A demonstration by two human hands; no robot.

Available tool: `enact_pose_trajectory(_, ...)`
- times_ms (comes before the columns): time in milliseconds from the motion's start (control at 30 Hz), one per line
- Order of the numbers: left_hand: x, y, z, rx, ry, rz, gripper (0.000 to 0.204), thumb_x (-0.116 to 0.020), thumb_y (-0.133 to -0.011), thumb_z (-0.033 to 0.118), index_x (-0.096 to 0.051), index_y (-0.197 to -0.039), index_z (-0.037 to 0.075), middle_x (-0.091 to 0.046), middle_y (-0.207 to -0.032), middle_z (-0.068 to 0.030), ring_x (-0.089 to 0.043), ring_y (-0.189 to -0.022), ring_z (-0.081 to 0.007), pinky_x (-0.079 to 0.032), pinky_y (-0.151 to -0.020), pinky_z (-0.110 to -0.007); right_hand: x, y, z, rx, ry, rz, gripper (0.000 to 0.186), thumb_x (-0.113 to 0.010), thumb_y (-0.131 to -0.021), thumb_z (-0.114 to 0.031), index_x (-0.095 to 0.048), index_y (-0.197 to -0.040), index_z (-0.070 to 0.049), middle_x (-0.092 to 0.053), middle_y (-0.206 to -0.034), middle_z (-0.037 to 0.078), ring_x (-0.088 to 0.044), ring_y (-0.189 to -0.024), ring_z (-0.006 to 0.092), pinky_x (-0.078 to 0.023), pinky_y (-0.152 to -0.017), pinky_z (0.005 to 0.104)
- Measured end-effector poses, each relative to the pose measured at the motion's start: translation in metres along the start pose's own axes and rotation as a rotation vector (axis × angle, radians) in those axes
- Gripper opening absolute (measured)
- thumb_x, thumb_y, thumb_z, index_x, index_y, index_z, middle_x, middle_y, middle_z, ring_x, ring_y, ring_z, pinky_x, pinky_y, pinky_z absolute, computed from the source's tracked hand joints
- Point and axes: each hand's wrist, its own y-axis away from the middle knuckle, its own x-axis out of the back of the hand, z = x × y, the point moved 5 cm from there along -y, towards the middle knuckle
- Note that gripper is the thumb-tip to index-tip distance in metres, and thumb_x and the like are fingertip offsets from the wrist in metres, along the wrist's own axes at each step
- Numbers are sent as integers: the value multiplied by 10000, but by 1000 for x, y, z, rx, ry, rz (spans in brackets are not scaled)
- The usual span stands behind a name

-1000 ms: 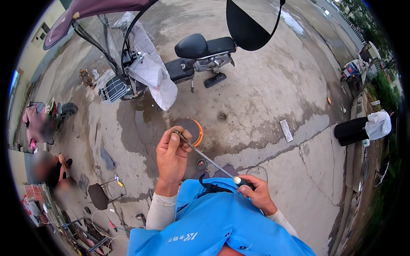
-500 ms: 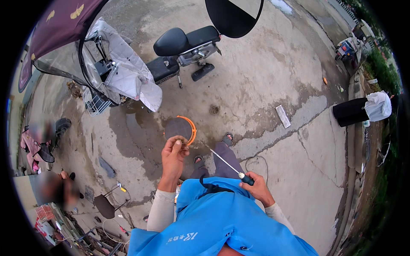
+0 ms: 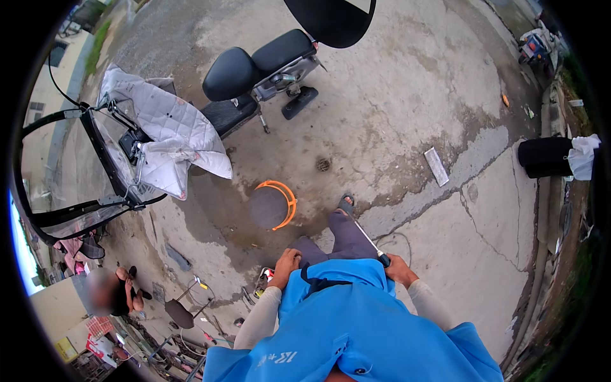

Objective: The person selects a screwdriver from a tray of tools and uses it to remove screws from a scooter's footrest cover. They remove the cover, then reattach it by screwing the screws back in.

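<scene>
My right hand (image 3: pixel 401 270) is closed around the dark handle of a screwdriver (image 3: pixel 366 235) at my right hip. Its long metal shaft points up and left, past my knee toward my sandalled foot. My left hand (image 3: pixel 286 267) hangs by my left thigh with its fingers curled. Whatever it may hold is hidden. Ahead of my feet, on the wet patch of concrete, is a round thing with an orange rim (image 3: pixel 292 202) and a dark, flat, mesh-like face.
A scooter (image 3: pixel 254 83) with a quilted grey cover (image 3: pixel 175 130) and a clear windshield stands ahead left. Lower left, a person (image 3: pixel 124 293) sits near a small stool (image 3: pixel 179 313) and clutter. A pale slab (image 3: pixel 436 167) lies ahead right; a black bin-like object (image 3: pixel 545 157) is far right.
My left hand has dropped from in front of the orange-rimmed thing to my thigh; the small brown piece it held no longer shows. My right hand moved right with the screwdriver. The view shifted.
</scene>
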Motion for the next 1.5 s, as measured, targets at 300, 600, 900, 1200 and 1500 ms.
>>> enact_pose_trajectory(300,14,-77,86,20,-190,-78,171,-520,-977,202,-620,-1070,99,-632,-1061,-196,-607,-928,-454,-493,-807,-521,50,22,-28,-317,-497,-137,136,-713,-775,-27,-649,-894,-9,-609,-750,18,-557,-650,129,-461,-578,312)
enact_pose_trajectory(600,74,-105,151,474,627,-578,153,-536,-1025,130,-636,-1106,49,-633,-967,41,-566,-861,-44,-478,-784,-214,56,45,-95,-266,-976,-328,263,-740,-752,12,-625,-989,3,-588,-832,-6,-555,-720,87,-461,-640,238)
enact_pose_trajectory(900,123,-181,108,745,519,-1005,181,-540,-1033,218,-629,-1111,81,-598,-995,58,-512,-904,-33,-429,-805,-187,-33,4,-160,-199,-934,-404,324,-725,-719,39,-674,-1036,-1,-634,-922,-58,-542,-814,88,-468,-788,258)
enact_pose_trajectory(1200,59,-404,26,-73,-330,-1019,130,-598,-860,70,-609,-971,5,-660,-914,-179,-654,-878,-378,-516,-766,-448,-73,-216,-150,-268,-826,-200,299,-780,-863,-226,-578,-854,-5,-609,-710,44,-593,-658,103,-495,-609,293)
enact_pose_trajectory(1500,-58,-568,30,-654,-877,-895,133,-600,-870,57,-608,-1000,25,-623,-918,-143,-637,-811,-373,-498,-686,-457,-22,-414,-67,-224,-1277,470,307,-775,-857,-196,-502,-802,-66,-490,-624,-3,-446,-502,85,-360,-480,241)
